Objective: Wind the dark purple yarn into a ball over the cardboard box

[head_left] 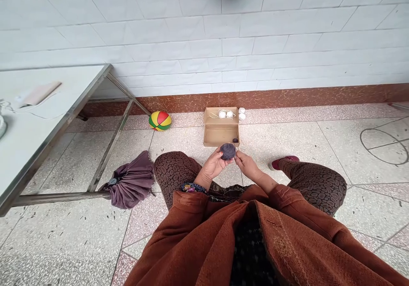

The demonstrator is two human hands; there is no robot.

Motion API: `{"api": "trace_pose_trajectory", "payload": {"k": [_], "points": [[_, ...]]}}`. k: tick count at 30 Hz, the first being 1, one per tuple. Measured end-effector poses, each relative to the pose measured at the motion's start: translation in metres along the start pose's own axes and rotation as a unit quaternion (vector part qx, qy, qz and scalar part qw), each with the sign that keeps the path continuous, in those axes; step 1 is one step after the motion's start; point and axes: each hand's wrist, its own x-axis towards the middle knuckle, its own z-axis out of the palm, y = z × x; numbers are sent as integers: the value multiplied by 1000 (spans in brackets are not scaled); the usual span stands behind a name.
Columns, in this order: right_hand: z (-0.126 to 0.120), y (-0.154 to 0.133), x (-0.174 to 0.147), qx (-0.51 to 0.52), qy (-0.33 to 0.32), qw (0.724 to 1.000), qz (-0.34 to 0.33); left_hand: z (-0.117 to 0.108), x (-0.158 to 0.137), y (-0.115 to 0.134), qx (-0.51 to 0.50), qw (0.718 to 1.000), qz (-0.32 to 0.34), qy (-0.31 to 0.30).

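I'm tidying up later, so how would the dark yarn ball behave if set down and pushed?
The dark yarn ball would probably roll, being nearly round. Its wound strands suggest it is light and slightly squashy. That textured surface likely gives the left hand decent grip.

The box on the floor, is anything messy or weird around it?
A little: two white balls sit outside the box, just to its right, while two similar ones lie inside among loose strands. Nothing looks odd about the dark ball in the left hand.
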Motion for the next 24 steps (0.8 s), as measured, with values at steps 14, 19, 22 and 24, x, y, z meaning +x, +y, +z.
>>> {"api": "trace_pose_trajectory", "payload": {"k": [14, 19, 22, 24], "points": [[-49, -17, 25, -12, -52, 991, -119, -8, 0, -5, 270, 962, 10, -26], [-31, 12, 24, 18, -29, 997, -68, -5, -5, -4, 150, 983, -33, -96], [-16, 20, 8, -5, -50, 998, -49, -7, -4, -2, 75, 996, -26, -43], [-9, 20, -3, -21, -77, 995, -52, -10, -2, -3, 43, 999, -11, 2]]}}
